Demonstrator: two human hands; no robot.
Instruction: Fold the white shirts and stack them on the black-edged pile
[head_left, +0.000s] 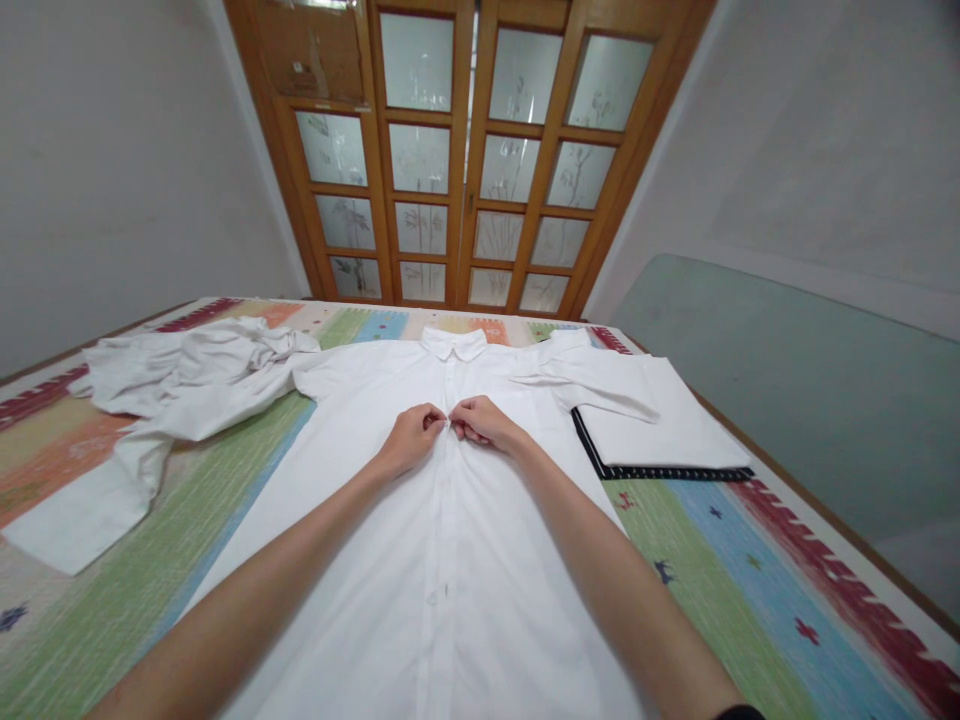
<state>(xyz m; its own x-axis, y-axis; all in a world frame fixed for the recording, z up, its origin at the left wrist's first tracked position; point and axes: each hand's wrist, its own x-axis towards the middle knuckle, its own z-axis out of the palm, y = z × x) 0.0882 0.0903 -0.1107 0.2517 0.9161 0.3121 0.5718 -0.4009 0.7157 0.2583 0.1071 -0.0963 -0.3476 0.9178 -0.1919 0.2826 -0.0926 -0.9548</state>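
A white button-up shirt (375,560) lies flat, front up, on a bed with a striped multicolour cover (720,560). Its collar (454,343) points away from me. My left hand (409,436) and my right hand (480,420) meet on the button placket just below the collar. Both pinch the fabric there with closed fingers, fingertips almost touching. The shirt's left sleeve trails out toward the bed's left side.
A crumpled white garment (187,365) lies at the left. A folded white cloth with a black dotted border (660,435) rests at the right, under the shirt's right sleeve. Wooden glazed doors (465,160) stand behind the bed; a pale green floor (787,380) shows at right.
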